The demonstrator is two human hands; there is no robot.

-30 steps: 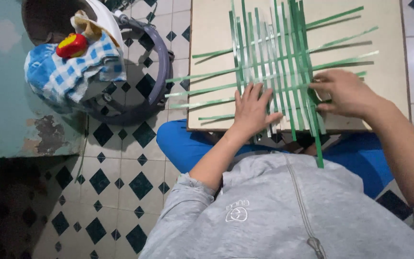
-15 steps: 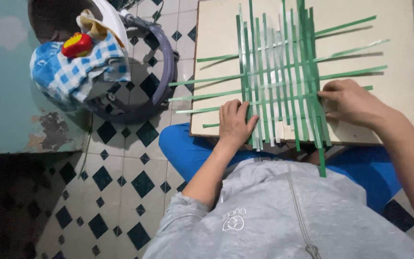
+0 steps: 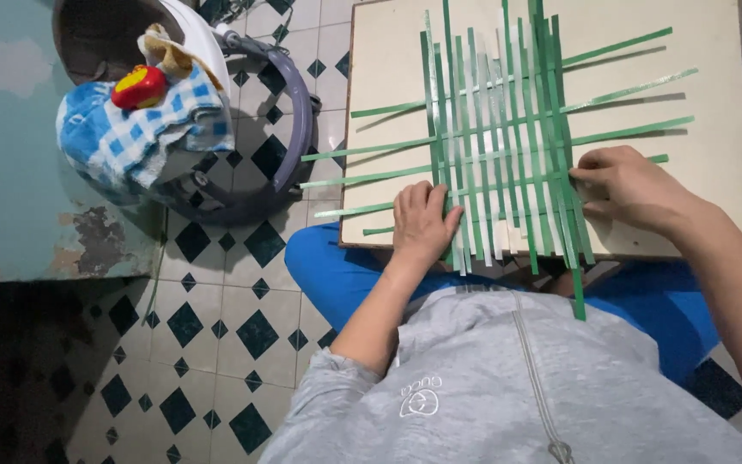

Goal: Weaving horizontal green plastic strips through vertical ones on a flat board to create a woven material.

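Woven mat of green and white strips lying on the pale board across the lap. Left hand now pressing flat on the near left corner, fingers together, having slid leftward. Right hand pinching strip ends at the right edge, tightening the weave.

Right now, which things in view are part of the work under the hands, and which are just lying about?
In use:
- woven green strips
- pale board under them
- left hand, flat on the weave
- right hand, at the strips' right edge

Lying about:
- blue checked cloth
- red and yellow object
- round tub
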